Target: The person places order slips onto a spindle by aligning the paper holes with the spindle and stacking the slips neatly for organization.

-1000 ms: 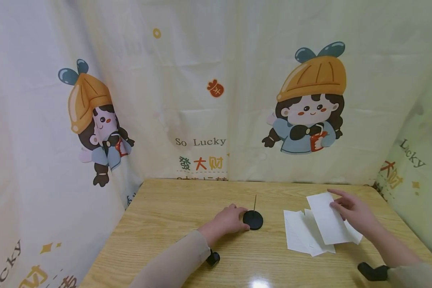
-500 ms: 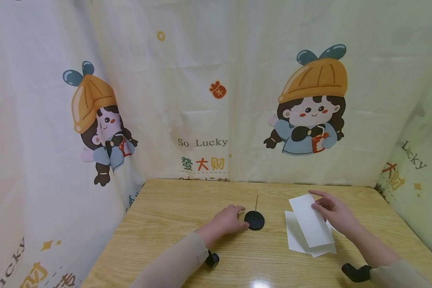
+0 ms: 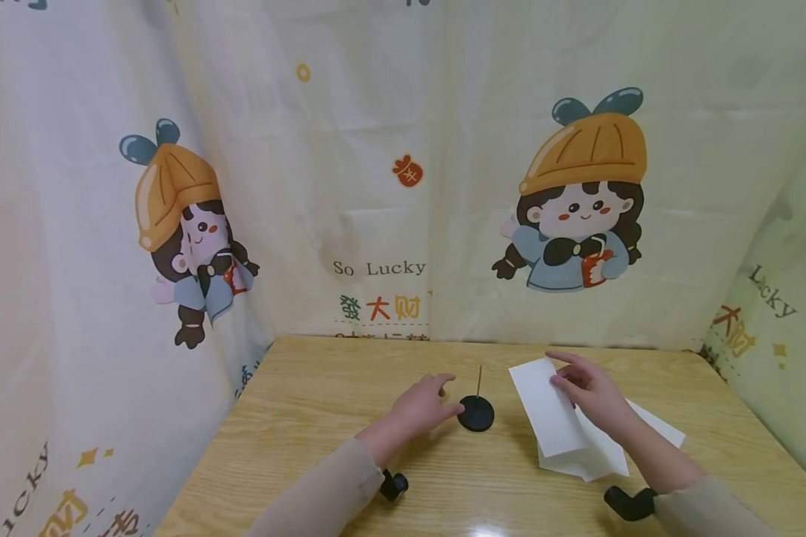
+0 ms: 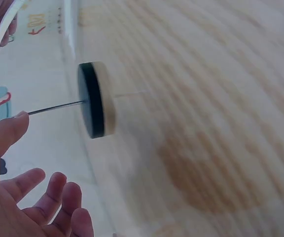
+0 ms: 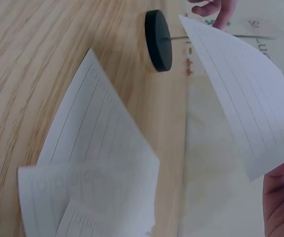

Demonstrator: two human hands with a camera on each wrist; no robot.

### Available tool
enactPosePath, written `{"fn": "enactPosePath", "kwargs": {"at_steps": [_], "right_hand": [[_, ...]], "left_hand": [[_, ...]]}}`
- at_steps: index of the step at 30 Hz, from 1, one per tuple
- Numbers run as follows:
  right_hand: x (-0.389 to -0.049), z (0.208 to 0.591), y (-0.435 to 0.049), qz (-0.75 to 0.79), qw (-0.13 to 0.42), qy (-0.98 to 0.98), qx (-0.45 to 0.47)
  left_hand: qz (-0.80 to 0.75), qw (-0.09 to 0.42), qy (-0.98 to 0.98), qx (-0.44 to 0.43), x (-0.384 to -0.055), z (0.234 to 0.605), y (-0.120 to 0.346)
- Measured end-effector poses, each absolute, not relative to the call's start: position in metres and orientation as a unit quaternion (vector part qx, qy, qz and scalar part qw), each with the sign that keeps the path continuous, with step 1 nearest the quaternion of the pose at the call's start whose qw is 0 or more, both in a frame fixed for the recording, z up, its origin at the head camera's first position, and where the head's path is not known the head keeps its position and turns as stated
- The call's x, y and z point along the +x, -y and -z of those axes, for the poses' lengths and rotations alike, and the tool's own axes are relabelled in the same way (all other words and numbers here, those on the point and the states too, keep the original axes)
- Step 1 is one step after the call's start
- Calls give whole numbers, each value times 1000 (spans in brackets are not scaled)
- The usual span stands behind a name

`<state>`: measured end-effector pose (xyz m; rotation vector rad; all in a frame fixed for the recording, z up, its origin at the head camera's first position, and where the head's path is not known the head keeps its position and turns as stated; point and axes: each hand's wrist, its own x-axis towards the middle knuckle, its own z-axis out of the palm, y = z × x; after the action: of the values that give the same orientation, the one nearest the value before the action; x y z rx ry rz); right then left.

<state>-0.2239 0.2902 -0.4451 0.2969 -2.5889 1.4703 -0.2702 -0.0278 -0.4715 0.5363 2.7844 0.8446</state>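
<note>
A bill spike with a round black base (image 3: 477, 419) and a thin upright rod stands mid-table. Just left of it hovers my left hand (image 3: 418, 406), fingers spread and relaxed; in the left wrist view the thumb appears close to the rod (image 4: 58, 106), and whether they touch I cannot tell. My right hand (image 3: 594, 395) pinches a white slip of paper (image 3: 545, 414) by its upper right edge, tilted above other sheets. Faint printed lines show on this slip (image 5: 240, 94) in the right wrist view. Several loose lined sheets (image 5: 95, 123) overlap on the table beneath.
The wooden table (image 3: 336, 373) meets a printed curtain (image 3: 470, 224) at its back and sides. Each wrist carries a black camera mount, the left one (image 3: 394, 485) and the right one (image 3: 630, 504) both low over the table.
My right hand has carried the slip leftward from over the right sheets toward the spike. The left hand's fingers have come slightly away from the black base.
</note>
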Motion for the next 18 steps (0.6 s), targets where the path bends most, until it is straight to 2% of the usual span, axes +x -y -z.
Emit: {"fn": "enactPosePath", "kwargs": {"at_steps": [18], "right_hand": [[-233, 443, -254, -524, 77, 846, 64]], "left_hand": [[-399, 24, -898, 184, -266, 445, 14]]}}
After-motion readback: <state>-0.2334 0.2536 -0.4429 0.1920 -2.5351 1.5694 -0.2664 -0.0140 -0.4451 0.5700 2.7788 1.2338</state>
